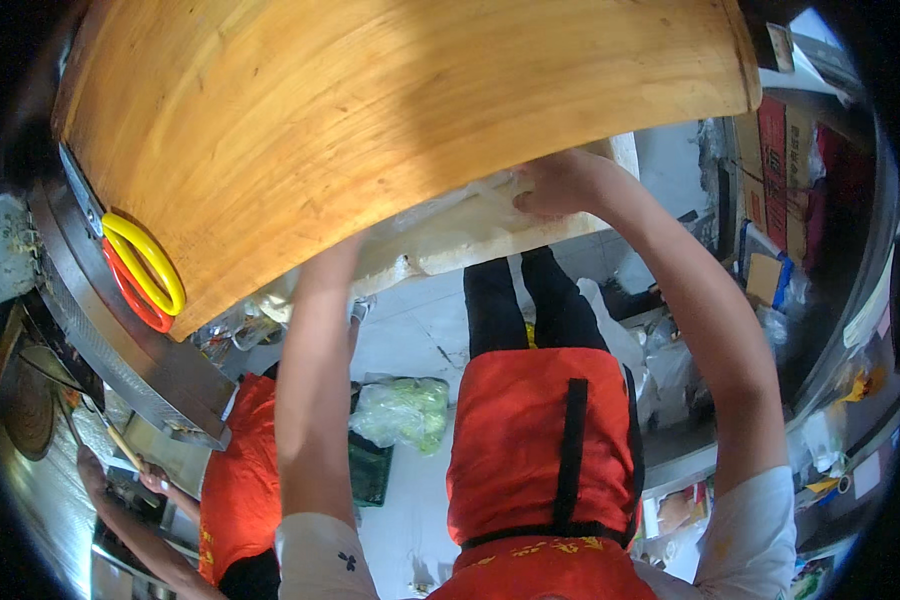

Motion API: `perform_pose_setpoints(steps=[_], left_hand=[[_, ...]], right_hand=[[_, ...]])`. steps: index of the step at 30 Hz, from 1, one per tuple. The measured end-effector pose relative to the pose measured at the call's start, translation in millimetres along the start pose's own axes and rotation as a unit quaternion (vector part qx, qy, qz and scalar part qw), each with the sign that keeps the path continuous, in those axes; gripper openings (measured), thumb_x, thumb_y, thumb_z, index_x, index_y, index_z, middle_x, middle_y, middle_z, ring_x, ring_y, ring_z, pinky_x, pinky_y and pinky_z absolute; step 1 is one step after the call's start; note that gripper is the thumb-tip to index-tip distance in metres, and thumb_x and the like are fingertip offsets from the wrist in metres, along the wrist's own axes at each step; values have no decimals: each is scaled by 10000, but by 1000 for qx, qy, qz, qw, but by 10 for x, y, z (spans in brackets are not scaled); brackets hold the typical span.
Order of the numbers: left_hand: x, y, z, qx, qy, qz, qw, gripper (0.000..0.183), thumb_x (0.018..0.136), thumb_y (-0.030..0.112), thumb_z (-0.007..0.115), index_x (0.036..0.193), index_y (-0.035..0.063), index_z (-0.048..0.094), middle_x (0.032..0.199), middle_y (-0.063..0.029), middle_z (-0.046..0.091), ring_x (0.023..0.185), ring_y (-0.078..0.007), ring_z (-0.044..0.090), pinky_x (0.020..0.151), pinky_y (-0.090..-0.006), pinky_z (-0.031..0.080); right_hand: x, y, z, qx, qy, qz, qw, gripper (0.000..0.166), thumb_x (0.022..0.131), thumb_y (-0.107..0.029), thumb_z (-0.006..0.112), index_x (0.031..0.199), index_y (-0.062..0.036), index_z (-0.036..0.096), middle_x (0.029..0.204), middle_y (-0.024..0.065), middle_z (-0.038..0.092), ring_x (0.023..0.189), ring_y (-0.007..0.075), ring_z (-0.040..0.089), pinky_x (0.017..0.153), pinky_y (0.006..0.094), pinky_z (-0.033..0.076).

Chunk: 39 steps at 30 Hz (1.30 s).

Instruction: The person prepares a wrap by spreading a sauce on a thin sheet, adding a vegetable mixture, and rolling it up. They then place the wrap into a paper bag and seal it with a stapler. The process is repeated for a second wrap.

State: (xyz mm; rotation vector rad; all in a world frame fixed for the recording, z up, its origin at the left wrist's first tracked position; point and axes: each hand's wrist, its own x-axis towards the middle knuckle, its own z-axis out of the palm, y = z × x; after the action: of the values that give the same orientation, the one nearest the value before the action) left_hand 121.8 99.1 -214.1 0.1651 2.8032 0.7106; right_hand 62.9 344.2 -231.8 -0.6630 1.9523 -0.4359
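Both of my arms reach under the front edge of a large wooden board (420, 112). My right hand (562, 184) is at a pale drawer or bin (450, 255) below the board, close to some clear plastic film (450, 199); its fingertips are partly hidden, and I cannot tell whether it grips anything. The left forearm goes beneath the board, which hides my left hand. Scissors with one yellow and one red handle (142, 262) lie along the board's left edge.
On the left a co-worker in a red apron (240, 480) holds long-handled tools near a wok (30, 412). A bag of green vegetables (405, 412) rests on a dark green crate (371, 469) on the floor. Cardboard boxes (776, 172) stand on a shelf at the right.
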Motion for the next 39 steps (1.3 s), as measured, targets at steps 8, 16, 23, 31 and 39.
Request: perform_pose_setpoints(steps=[8,16,23,31,39], left_hand=[[-452,158,211,20,-87,-15,996,238,824,214,647,1039,121,687,1059,-126,665,963,-334,628,867,-413,481],[-1132,438,-818,253,-116,-67,958,370,729,-22,538,1026,98,724,1081,-101,692,1009,-280,615,923,-453,433],[-166,550,140,-24,-27,-117,992,314,825,18,537,1115,35,657,1037,-233,650,977,-408,606,871,-481,477],[4,-45,263,113,10,21,993,220,833,236,687,1012,107,676,990,-134,660,979,-354,613,846,-432,481],[-575,163,-194,-4,94,11,996,88,799,120,710,750,72,655,984,-73,684,889,-296,631,784,-393,499]], right_hand=[[-296,-162,54,15,401,16,916,185,893,-167,533,944,-18,629,792,192,678,752,388,660,690,458,538],[-450,-318,-313,568,366,-18,737,357,1023,-316,446,1138,21,475,920,164,676,833,222,696,741,305,569],[-485,-398,-314,559,375,-54,737,350,1015,-275,466,1167,37,422,1011,185,664,942,233,676,868,348,525],[-463,-354,131,-127,332,-110,928,197,909,-213,540,1033,-82,617,1113,168,635,1180,314,539,999,723,250],[-638,-658,112,-71,265,55,960,339,880,-184,566,1203,-78,574,1147,160,625,1192,352,508,1050,639,262]])
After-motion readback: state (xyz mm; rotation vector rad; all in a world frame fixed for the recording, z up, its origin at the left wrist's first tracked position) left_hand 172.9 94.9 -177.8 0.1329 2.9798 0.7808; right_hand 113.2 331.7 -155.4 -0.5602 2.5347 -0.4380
